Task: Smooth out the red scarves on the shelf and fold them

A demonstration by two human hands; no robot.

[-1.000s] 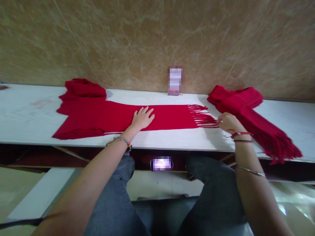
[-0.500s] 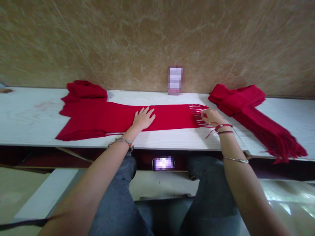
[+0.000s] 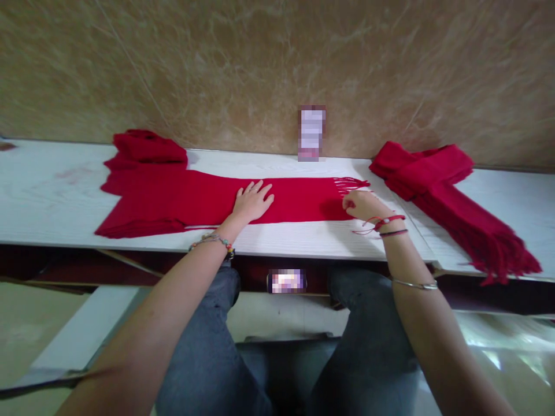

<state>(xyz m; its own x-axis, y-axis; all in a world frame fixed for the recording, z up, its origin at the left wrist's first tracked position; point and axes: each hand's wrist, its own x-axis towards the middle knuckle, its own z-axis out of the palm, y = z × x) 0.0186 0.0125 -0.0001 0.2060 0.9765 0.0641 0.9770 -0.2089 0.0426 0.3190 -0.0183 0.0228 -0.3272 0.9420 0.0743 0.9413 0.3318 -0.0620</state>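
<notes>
A red scarf (image 3: 299,199) lies flat along the white table, its wider folded and bunched part at the left and its fringe (image 3: 347,185) at the right end. My left hand (image 3: 252,202) rests palm down on the middle of the scarf, fingers spread. At the fringed end, my right hand (image 3: 363,205) has its fingers curled closed on the fringe. It covers the nearer strands, while the far ones show above it. The exact grip of the fingertips is hidden.
A second red scarf (image 3: 427,173), folded across itself, lies to the right with its fringe toward the table's front edge. A blurred-out phone-like item (image 3: 311,133) leans against the brown marbled wall (image 3: 243,75). Another lit phone (image 3: 286,281) lies below the table edge, between my knees.
My right hand has shifted slightly left over the fringe and now covers its nearer strands. My left hand stays on the scarf. The view has tilted a little.
</notes>
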